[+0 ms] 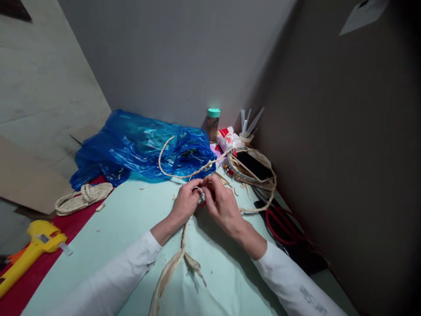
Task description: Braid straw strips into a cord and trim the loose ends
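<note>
Head view: left hand (185, 202) and right hand (225, 208) together above a pale green surface (131, 228). Narrow grip in both, fingertips bunched close, apparently closed on a straw-coloured, twisted plant-fibre cord (210, 163); exact contact hidden behind the knuckles. Note the course of the cord: curving past a crumpled, glossy blue plastic bag (141, 140), on to a round, pale woven basket with a patterned rim (235, 170), around its right side and back toward the right hand. Below the left hand, parting into a loose, unbound tail of pale fibre strips (168, 270).

Chief hazard, as judged: slackening of the twist above that parting, from uneven pull between the two hands or a slip of the fingertips. Second: snagging of the long loop at the basket, with possible dragging of the flat, black, rectangular phone (255, 164) lying there; likely cause, a sharp tug without free slack. Third: catching on the red-handled scissors (286, 241) near the cord at right. Also possible: trapping of the tail under a white sleeve (125, 270), or splitting of thin strips through over-tight twisting. Beneath the fingers, a small red patch (201, 204), too hidden to identify.
</note>
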The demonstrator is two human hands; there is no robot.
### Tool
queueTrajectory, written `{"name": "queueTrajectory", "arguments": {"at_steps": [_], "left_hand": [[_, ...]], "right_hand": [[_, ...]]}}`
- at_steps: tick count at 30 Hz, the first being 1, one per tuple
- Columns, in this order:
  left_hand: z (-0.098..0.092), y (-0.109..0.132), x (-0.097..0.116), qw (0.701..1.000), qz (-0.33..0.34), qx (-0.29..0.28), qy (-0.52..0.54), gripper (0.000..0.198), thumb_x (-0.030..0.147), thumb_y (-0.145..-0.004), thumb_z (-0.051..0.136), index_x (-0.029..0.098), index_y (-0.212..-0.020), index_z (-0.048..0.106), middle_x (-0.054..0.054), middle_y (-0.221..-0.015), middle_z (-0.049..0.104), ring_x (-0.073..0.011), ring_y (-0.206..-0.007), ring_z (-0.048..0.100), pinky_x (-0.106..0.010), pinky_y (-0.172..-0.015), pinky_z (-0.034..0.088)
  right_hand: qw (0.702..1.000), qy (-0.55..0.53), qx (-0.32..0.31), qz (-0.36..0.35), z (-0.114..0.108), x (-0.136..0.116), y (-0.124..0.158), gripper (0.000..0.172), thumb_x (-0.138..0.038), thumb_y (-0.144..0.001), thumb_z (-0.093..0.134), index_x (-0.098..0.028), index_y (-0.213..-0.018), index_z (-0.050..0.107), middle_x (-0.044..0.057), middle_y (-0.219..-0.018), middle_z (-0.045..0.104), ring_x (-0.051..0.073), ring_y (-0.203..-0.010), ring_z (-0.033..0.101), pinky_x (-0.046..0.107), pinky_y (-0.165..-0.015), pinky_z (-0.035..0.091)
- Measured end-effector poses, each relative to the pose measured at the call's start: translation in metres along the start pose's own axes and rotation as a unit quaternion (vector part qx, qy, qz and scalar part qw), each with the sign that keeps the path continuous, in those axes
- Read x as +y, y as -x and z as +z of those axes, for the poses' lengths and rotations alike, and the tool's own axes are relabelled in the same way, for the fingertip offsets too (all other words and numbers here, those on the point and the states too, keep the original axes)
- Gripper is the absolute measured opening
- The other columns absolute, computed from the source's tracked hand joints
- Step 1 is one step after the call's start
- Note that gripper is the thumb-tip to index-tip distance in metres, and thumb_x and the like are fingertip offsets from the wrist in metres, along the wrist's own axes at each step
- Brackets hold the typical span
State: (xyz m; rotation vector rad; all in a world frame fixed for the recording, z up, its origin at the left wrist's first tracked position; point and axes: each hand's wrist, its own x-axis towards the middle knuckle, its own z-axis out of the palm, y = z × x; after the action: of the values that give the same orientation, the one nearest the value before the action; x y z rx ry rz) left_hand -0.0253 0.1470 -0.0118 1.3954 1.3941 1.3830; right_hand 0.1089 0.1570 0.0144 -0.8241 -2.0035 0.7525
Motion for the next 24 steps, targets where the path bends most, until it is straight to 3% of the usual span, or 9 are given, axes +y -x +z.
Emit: {"name": "queueTrajectory", "arguments": {"at_steps": [3, 7, 10, 16, 20, 22, 24], "left_hand": [[-0.003, 0.0, 0.0, 0.999, 0.03, -0.019, -0.002, 0.03, 0.008, -0.073, 0.049, 0.019, -0.088, 0.073, -0.002, -0.088, 0.07, -0.0195, -0.089, 0.061, -0.028, -0.085, 0.045], [-0.005, 0.003, 0.002, 0.998, 0.045, -0.042, 0.0, 0.023, 0.013, -0.076, 0.052, 0.018, -0.087, 0.072, -0.002, -0.088, 0.07, -0.0196, -0.086, 0.06, -0.027, -0.081, 0.044], [-0.005, 0.004, 0.002, 0.998, 0.044, -0.033, 0.006, 0.019, 0.012, -0.075, 0.052, 0.018, -0.08, 0.07, -0.001, -0.08, 0.067, -0.0183, -0.081, 0.058, -0.026, -0.077, 0.043], [-0.003, 0.005, 0.002, 0.997, -0.018, -0.033, 0.061, 0.014, 0.021, -0.079, 0.054, 0.017, -0.084, 0.066, 0.002, -0.067, 0.059, -0.0126, -0.059, 0.051, -0.022, -0.055, 0.039], [-0.001, 0.006, 0.003, 0.991, -0.059, -0.034, 0.112, 0.012, 0.026, -0.078, 0.058, 0.017, -0.084, 0.063, 0.001, -0.07, 0.06, -0.0101, -0.057, 0.05, -0.02, -0.053, 0.04], [0.0, 0.006, 0.003, 0.988, -0.071, -0.038, 0.131, 0.012, 0.027, -0.078, 0.059, 0.016, -0.084, 0.062, 0.002, -0.066, 0.058, -0.0096, -0.055, 0.05, -0.02, -0.053, 0.04], [0.0, 0.005, 0.003, 0.985, -0.08, -0.044, 0.144, 0.014, 0.029, -0.08, 0.059, 0.017, -0.086, 0.062, 0.004, -0.058, 0.054, -0.0089, -0.05, 0.047, -0.02, -0.049, 0.037]], "right_hand": [[0.986, 0.144, -0.01, -0.089, 0.002, -0.01, 0.007, 0.012, -0.016, -0.093, 0.035, -0.021, -0.091, 0.046, 0.006, -0.08, 0.059, 0.019, -0.071, 0.053, 0.03, -0.066, 0.038], [0.991, 0.123, -0.011, -0.047, 0.001, -0.012, 0.008, 0.008, -0.017, -0.093, 0.037, -0.02, -0.098, 0.044, 0.004, -0.08, 0.061, 0.016, -0.063, 0.055, 0.026, -0.06, 0.039], [0.989, 0.128, -0.017, -0.073, 0.001, -0.014, 0.009, 0.008, -0.017, -0.094, 0.037, -0.02, -0.099, 0.043, 0.003, -0.076, 0.061, 0.016, -0.059, 0.056, 0.025, -0.057, 0.038], [0.985, 0.135, 0.001, -0.104, 0.003, -0.008, 0.017, 0.009, -0.014, -0.093, 0.039, -0.021, -0.098, 0.042, -0.001, -0.067, 0.057, 0.014, -0.053, 0.052, 0.024, -0.053, 0.037], [0.958, 0.189, -0.041, -0.212, 0.001, 0.002, 0.025, 0.014, -0.01, -0.092, 0.036, -0.021, -0.091, 0.046, 0.001, -0.068, 0.058, 0.016, -0.058, 0.051, 0.028, -0.058, 0.039], [0.963, 0.18, -0.035, -0.199, -0.005, 0.003, 0.026, 0.011, -0.012, -0.092, 0.041, -0.021, -0.094, 0.048, 0.001, -0.068, 0.058, 0.015, -0.058, 0.052, 0.027, -0.058, 0.04], [0.982, 0.14, 0.016, -0.126, -0.013, 0.002, 0.024, 0.009, -0.017, -0.092, 0.048, -0.021, -0.1, 0.048, -0.001, -0.07, 0.058, 0.013, -0.057, 0.053, 0.026, -0.057, 0.042]]}}
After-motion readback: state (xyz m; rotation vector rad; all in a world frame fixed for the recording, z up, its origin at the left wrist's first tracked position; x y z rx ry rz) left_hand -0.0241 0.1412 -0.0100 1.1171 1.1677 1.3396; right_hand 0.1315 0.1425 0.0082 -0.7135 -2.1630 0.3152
